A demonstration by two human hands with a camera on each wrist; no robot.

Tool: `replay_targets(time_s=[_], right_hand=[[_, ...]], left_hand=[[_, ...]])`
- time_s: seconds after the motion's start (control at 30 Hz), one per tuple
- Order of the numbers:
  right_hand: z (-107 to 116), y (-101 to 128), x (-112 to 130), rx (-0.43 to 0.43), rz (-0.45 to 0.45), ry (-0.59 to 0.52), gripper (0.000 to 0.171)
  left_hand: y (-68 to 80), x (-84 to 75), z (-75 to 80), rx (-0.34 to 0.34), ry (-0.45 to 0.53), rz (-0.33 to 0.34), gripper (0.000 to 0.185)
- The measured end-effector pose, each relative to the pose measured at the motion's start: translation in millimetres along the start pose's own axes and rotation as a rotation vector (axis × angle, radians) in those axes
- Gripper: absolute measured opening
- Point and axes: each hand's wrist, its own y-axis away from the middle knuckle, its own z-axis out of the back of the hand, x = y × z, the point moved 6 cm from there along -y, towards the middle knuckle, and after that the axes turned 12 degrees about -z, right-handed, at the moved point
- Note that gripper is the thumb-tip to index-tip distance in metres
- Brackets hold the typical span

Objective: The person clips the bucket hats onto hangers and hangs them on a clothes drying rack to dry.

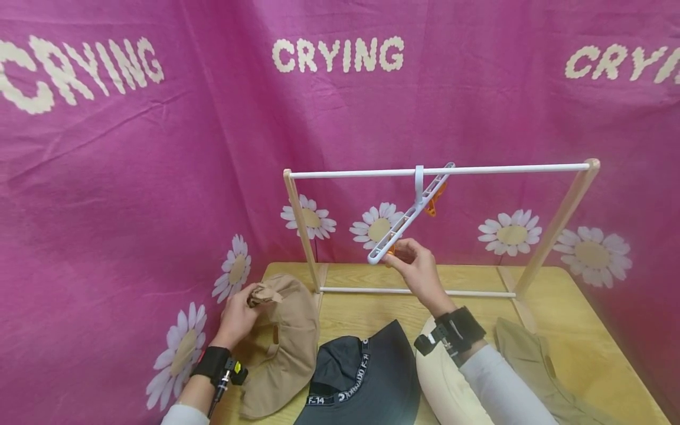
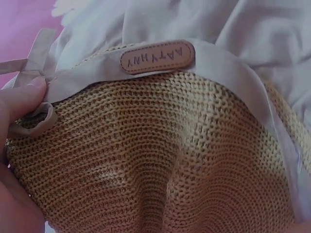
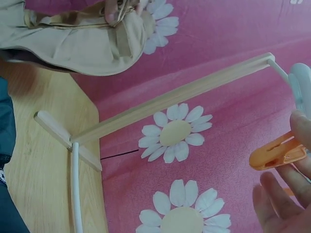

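Observation:
My left hand grips the edge of a beige sun hat at the table's left side. In the left wrist view, my thumb presses the hat's inner band, near a small ribbon bow; its knitted crown and a brown label show. My right hand pinches an orange clip at the near end of a pale blue hanger. The hanger hooks over the rack's white top bar and slants toward me. Another orange clip hangs at its far half.
A wood-framed rack stands at the back of the wooden table. Along the front lie a black hat, a cream hat partly under my right forearm, and a khaki hat. Pink printed cloth surrounds the table.

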Motion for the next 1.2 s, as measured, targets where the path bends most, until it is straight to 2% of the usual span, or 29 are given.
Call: replay_targets(time_s=[0.2, 0.33, 0.47, 0.73, 1.03, 1.2], right_hand=[[0.6, -1.8, 0.3, -0.006, 0.024, 0.003, 0.027], [3.1, -2.0, 1.8, -0.023, 0.045, -0.009, 0.024], [4.9, -1.9, 4.3, -0.042, 0.061, -0.009, 0.021], [6.3, -1.7, 3.2, -0.093, 0.038, 0.01, 0.017], [2.5, -5.8, 6.9, -0.197, 0.072, 0.018, 0.011], [-2.9, -9.4, 9.2, -0.214, 0.076, 0.008, 0.008]], left_hand=[[-7.8, -20.9, 5.5, -0.035, -0.086, -0.095, 0.044], [-14.7, -35.0, 6.2, -0.055, -0.051, -0.196, 0.045], [-19.5, -43.3, 6.1, -0.045, 0.0, -0.257, 0.047], [-22.1, -58.7, 6.8, -0.06, -0.057, -0.409, 0.05], [-29.0, -77.4, 3.7, -0.065, -0.071, -0.485, 0.048], [-34.8, -84.3, -1.3, -0.046, -0.051, -0.494, 0.047]])
